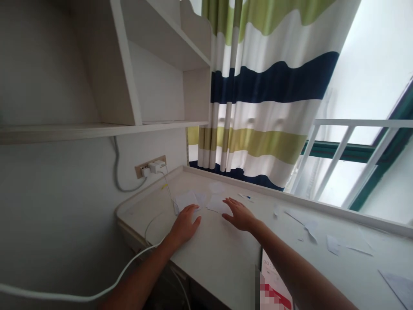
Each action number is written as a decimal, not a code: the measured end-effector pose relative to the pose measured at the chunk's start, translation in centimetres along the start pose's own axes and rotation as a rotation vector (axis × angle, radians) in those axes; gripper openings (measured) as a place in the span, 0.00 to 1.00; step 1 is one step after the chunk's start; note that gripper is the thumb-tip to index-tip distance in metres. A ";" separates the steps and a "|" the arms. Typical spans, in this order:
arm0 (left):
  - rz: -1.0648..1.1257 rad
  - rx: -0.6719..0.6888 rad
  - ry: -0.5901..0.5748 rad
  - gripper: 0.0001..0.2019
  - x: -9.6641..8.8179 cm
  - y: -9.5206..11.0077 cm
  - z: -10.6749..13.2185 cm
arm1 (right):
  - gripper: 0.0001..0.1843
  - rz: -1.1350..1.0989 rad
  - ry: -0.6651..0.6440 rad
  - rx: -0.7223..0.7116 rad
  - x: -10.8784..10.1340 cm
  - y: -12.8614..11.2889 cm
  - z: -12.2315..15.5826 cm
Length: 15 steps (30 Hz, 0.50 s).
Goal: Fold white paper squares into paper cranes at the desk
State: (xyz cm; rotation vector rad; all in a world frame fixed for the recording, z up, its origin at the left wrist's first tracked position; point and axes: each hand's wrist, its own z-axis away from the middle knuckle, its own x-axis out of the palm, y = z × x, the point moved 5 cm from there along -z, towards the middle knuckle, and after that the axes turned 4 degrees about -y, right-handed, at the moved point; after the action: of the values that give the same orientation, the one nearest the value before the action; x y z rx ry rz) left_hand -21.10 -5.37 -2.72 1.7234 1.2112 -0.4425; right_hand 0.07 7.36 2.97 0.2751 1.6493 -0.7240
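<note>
My left hand (186, 223) is over the white desk with its fingers apart, its fingertips at the edge of a white sheet of paper (185, 199). Opposite it, my right hand (239, 214) is spread, thumb away from the fingers, beside another piece of white paper (215, 203). Neither hand grips anything that I can see. A further pale sheet (217, 187) lies behind these papers. Whether the fingertips press on the paper or hover just above it, I cannot tell.
Torn paper scraps (332, 244) are scattered at the right of the desk (222, 254). A pen (245, 196) lies near the back edge. A phone (271, 275) sits under my right forearm. A white cable (106, 292) runs past my left arm. Shelves (161, 125) overhang the left side.
</note>
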 end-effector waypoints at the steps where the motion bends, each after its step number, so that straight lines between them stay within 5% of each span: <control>1: 0.001 -0.003 -0.002 0.19 0.1 0.1 0.1 | 0.34 0.015 -0.013 -0.001 0.6 -0.2 -0.8; 6: 0.026 0.019 -0.031 0.21 0.7 1.0 0.5 | 0.27 0.106 -0.037 -0.010 2.2 -0.3 -2.3; 9: 0.020 0.101 -0.146 0.23 1.1 2.0 0.7 | 0.22 0.158 -0.044 -0.047 2.2 -0.6 -2.5; 15: 0.015 0.032 -0.192 0.21 0.5 2.4 0.7 | 0.18 0.241 -0.069 -0.106 2.2 -1.6 -2.8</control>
State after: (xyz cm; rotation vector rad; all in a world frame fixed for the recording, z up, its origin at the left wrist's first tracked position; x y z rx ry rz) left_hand -18.59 -5.85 -2.23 1.6741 1.0572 -0.6070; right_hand -3.57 7.30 1.52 0.3621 1.5511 -0.4583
